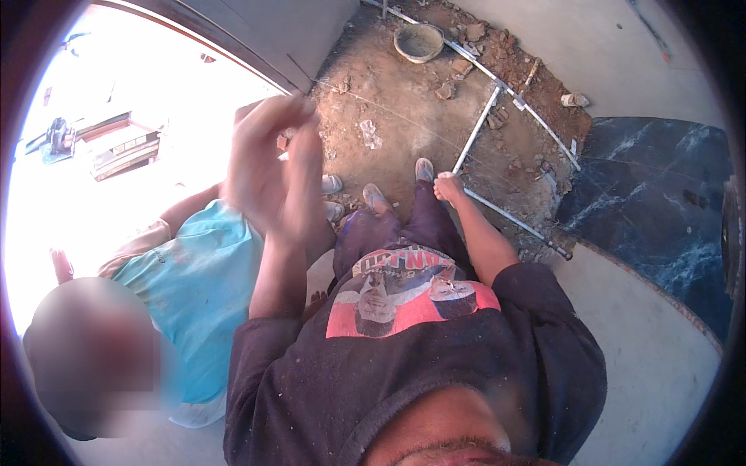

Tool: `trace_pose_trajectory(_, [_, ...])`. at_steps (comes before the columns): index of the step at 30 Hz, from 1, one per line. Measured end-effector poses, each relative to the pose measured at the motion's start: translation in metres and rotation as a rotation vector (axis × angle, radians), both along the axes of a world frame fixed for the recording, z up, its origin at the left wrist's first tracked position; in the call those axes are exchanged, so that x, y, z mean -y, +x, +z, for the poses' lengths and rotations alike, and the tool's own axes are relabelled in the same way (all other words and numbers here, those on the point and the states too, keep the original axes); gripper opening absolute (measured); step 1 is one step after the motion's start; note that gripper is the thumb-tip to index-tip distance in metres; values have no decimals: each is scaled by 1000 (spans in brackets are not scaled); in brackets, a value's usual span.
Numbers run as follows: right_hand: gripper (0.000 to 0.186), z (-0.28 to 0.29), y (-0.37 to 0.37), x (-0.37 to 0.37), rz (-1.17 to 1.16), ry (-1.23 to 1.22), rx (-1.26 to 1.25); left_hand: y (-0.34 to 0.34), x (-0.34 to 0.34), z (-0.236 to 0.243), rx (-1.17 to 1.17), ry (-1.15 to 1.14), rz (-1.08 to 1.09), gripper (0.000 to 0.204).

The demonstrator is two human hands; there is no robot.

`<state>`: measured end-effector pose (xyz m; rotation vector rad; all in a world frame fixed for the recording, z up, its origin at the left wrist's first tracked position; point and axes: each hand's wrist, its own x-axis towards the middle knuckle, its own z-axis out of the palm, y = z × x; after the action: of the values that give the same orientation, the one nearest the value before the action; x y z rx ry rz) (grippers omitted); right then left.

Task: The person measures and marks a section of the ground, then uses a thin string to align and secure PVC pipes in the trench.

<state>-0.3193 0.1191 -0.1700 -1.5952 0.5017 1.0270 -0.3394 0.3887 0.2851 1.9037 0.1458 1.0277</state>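
Note:
My left hand (272,167) is raised near the camera, somewhat blurred. Its fingers curve over, and a gap shows between them and the thumb; I see nothing held there. Farther down, my right hand (448,187) is closed at the near end of a white crosspiece pipe (477,129). A second white pipe (517,218) runs from beside this hand toward the right. Whether the fist grips a pipe or only covers where the two converge, I cannot tell. A thin string (381,106) stretches over the dirt beyond my hands.
A person in a teal shirt (194,272) is close at my left. On the broken dirt floor (388,140) lie a long white pipe (474,58), a round pan (419,43) and rubble (445,91). Dark veined slabs (645,194) lie at right, and a bright opening is at left.

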Motion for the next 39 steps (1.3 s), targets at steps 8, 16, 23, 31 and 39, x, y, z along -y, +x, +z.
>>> trace_pose_trajectory(8, [15,-165,-28,205,418,-301,345,-23,-26,-332,-1082,129,-351,34])
trace_pose_trajectory(16, [12,-4,-5,71,225,-282,222,-259,-69,-498,-1719,532,-565,28])
trace_pose_trajectory(23, [17,7,15,127,220,-335,206,-214,-33,-431,-1609,60,-185,25])
trace_pose_trajectory(31, [8,-105,27,246,556,-430,345,-103,47,-395,-1262,-22,-80,32])
trace_pose_trajectory(39, [18,-130,68,325,709,-144,1152,-46,141,-436,-1273,234,-445,42])
